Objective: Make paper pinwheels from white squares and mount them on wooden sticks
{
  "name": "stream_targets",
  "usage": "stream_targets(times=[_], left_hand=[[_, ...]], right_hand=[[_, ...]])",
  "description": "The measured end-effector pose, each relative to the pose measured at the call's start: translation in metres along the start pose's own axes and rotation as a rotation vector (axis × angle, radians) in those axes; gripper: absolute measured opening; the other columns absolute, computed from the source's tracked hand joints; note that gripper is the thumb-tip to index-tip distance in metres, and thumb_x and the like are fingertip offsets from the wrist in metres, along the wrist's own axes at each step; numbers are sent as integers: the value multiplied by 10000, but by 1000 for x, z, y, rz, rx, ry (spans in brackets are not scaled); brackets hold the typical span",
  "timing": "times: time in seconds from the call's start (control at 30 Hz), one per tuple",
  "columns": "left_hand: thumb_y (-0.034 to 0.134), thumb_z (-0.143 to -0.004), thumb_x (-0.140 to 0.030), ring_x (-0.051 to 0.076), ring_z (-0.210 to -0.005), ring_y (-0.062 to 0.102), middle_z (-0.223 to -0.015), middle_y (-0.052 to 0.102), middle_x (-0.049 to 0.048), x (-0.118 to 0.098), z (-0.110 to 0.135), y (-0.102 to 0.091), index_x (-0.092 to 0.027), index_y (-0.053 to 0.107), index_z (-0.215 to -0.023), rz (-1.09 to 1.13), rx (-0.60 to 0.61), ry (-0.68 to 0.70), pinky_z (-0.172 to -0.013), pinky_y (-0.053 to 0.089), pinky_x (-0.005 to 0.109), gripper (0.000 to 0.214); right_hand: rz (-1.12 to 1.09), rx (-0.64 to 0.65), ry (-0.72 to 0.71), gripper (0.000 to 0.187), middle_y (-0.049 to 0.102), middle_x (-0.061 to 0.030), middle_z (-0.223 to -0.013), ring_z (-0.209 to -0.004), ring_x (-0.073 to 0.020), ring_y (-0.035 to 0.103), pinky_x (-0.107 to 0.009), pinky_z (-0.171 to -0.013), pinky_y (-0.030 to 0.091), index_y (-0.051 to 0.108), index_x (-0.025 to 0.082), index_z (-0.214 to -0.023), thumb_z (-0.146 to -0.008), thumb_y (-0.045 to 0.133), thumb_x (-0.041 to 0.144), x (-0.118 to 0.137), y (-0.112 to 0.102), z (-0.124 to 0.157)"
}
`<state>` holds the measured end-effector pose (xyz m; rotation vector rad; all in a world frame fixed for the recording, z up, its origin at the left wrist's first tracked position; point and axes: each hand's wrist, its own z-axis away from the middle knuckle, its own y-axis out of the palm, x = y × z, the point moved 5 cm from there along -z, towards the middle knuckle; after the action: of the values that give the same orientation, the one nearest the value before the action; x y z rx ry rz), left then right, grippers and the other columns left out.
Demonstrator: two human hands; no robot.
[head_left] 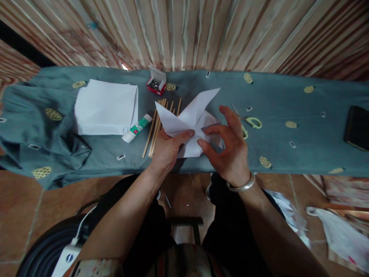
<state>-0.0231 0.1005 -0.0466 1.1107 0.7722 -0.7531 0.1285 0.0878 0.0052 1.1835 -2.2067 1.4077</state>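
A white paper pinwheel (188, 117) is held over the front of the cloth-covered table, its folded blades meeting at the middle. My left hand (168, 148) grips it from the left, thumb pressed near the centre and the other fingers hidden beneath the paper. On the other side, my right hand (227, 148) has its fingers apart and curved, thumb and index fingertip close to the centre; whether they touch the paper I cannot tell. Wooden sticks (154, 132) lie partly behind the pinwheel. Green-handled scissors (253, 122) rest beyond my right hand, partly covered by it.
A stack of white paper (106, 107) lies at the left, with a glue stick (137, 128) against its corner. Behind the sticks stands an open red box (156, 82) of small metal pieces. A dark phone-like object (356, 127) sits at the right end of the green tablecloth (314, 146).
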Motion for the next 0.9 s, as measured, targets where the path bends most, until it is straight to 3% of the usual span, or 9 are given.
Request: stream_targets(times=[0.13, 0.23, 0.4, 0.53, 0.63, 0.9], left_hand=[[852, -532, -202, 245, -861, 722, -831, 763, 29, 1, 1, 1, -176, 717, -815, -6, 4, -22, -841, 575, 387, 314], [854, -523, -194, 249, -874, 722, -842, 770, 24, 0, 2, 1, -185, 723, -832, 5, 3, -28, -848, 585, 397, 336], [854, -522, -180, 254, -866, 723, -849, 773, 36, 0, 2, 2, -178, 728, -836, 3, 30, -32, -832, 595, 392, 339], [854, -524, -186, 252, -861, 723, -859, 775, 34, -1, 2, 2, -181, 728, -841, -3, 31, -24, -825, 599, 388, 341], [860, -522, -183, 254, -870, 724, -864, 773, 32, -2, 3, 3, -182, 724, -837, 7, 41, -20, -832, 597, 391, 344], [869, -522, -174, 275, -924, 716, -862, 761, 38, -4, 5, 3, -182, 718, -844, 6, 71, -66, -873, 578, 414, 356]], right_hand=[[-96, -56, 154, 387, 492, -92, -1467, -1411, -279, 409, -569, -1170, 326, 581, 269, -1190, -825, 696, 332, -10, -3, 0], [-264, -55, 266, 496, 565, -97, -1381, -1309, -279, 524, -562, -1111, 414, 528, 269, -1287, -824, 696, 330, -23, 0, -1], [-577, 57, 428, 612, 644, -66, -1258, -1166, -258, 621, -501, -1028, 505, 498, 283, -1300, -756, 762, 380, -35, 9, -1], [-726, 185, 636, 669, 728, -19, -964, -857, -237, 703, -457, -835, 590, 504, 275, -1284, -703, 811, 404, -37, 16, 3], [-763, 210, 655, 690, 735, 1, -891, -773, -230, 704, -442, -740, 603, 536, 267, -1256, -656, 844, 411, -37, 19, 3], [-758, 172, 595, 625, 741, -21, -1043, -869, -252, 720, -455, -784, 610, 608, 268, -1200, -642, 859, 398, -39, 18, 0]])
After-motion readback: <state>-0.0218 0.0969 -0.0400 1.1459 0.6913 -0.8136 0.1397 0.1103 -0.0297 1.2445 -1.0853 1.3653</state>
